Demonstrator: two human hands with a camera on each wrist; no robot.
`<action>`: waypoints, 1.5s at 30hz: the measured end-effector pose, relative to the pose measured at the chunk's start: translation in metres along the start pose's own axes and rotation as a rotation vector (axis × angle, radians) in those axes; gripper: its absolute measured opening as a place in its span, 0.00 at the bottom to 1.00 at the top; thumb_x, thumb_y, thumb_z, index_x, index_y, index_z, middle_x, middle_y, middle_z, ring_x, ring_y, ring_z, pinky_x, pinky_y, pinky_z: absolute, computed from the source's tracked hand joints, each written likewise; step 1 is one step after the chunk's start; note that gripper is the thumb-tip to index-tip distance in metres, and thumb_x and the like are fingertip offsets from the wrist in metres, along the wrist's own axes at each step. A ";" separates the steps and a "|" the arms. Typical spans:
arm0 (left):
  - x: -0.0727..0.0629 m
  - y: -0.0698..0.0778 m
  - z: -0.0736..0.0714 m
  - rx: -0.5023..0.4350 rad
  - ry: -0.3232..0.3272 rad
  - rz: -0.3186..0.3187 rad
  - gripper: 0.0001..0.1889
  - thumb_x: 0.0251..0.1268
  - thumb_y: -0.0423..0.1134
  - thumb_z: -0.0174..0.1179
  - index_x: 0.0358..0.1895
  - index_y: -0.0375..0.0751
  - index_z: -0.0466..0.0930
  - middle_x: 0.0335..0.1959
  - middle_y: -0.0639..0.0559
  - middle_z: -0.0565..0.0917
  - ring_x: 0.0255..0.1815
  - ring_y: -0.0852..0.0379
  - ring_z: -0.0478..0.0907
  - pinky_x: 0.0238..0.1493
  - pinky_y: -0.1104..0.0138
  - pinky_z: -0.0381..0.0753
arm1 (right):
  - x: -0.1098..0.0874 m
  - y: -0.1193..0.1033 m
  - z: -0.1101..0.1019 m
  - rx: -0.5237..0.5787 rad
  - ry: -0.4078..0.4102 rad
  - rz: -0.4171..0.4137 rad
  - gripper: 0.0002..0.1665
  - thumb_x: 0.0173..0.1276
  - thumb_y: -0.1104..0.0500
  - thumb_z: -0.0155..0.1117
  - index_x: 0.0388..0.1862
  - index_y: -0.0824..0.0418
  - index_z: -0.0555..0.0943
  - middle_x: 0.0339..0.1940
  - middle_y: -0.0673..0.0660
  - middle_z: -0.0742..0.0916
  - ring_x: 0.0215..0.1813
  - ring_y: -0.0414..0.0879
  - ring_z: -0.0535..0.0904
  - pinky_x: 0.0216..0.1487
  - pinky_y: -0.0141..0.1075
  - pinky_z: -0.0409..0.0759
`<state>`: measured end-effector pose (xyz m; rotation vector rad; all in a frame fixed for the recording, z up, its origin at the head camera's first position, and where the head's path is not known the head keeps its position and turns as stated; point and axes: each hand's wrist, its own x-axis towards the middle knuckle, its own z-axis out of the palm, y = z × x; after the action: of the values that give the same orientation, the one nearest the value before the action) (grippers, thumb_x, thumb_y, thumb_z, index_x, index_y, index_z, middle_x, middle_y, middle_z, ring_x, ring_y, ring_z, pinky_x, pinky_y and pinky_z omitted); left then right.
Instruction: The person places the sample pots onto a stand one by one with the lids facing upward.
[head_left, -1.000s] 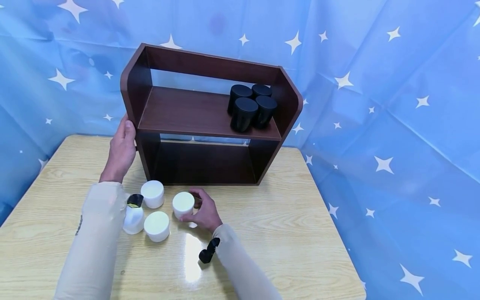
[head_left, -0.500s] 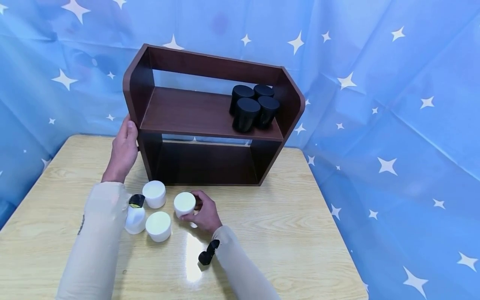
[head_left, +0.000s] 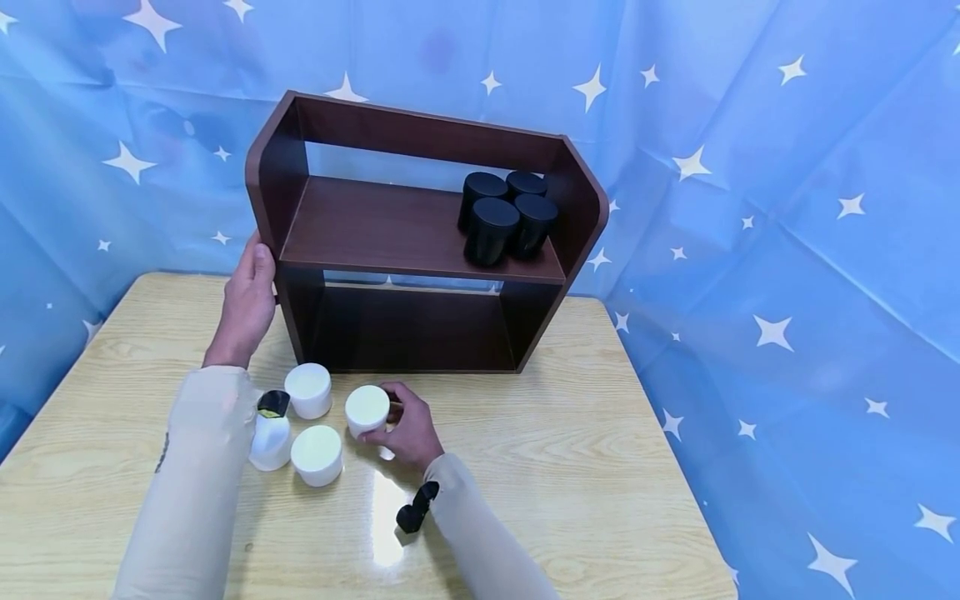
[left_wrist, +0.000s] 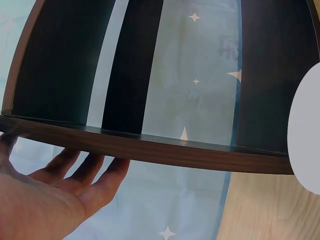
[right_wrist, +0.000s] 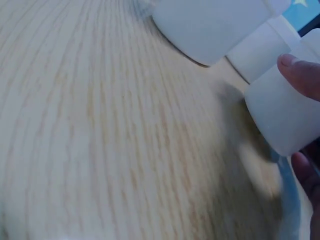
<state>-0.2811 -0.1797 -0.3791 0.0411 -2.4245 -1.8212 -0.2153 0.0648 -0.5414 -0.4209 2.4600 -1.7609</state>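
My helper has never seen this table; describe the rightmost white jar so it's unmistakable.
Start at the dark-brown two-tier shelf on the wooden table. In front of it, find the white jar right of three similar jars. Only this jar is gripped, by the right hand.

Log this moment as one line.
left hand: touches left side of shelf unit | right hand: grips white container | black containers: on upper shelf

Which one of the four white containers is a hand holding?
The rightmost white container, pinched by the right hand; no hand touches the other three.
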 end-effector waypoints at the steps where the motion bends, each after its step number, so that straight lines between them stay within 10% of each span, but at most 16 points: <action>1: 0.000 0.000 0.000 0.000 0.000 0.000 0.28 0.76 0.69 0.24 0.77 0.85 0.34 0.85 0.59 0.42 0.86 0.45 0.38 0.76 0.32 0.53 | 0.000 -0.001 -0.001 0.005 0.002 0.006 0.44 0.44 0.67 0.85 0.62 0.58 0.77 0.58 0.59 0.85 0.50 0.42 0.84 0.51 0.26 0.83; 35: 0.000 0.002 0.001 0.010 0.010 0.016 0.29 0.76 0.69 0.23 0.77 0.84 0.36 0.85 0.57 0.43 0.86 0.44 0.39 0.76 0.32 0.53 | 0.003 -0.045 -0.039 -0.136 0.102 -0.117 0.42 0.41 0.63 0.87 0.58 0.58 0.79 0.55 0.56 0.87 0.54 0.49 0.83 0.52 0.50 0.86; 45: -0.001 0.000 -0.001 -0.001 0.010 0.016 0.28 0.76 0.69 0.24 0.77 0.84 0.36 0.85 0.56 0.44 0.86 0.43 0.40 0.76 0.32 0.53 | 0.004 -0.063 -0.050 -0.171 0.126 -0.171 0.41 0.43 0.62 0.86 0.59 0.59 0.78 0.54 0.57 0.87 0.53 0.50 0.85 0.50 0.45 0.87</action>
<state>-0.2802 -0.1803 -0.3786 0.0298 -2.4099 -1.8118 -0.2201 0.0905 -0.4651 -0.5671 2.7507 -1.6903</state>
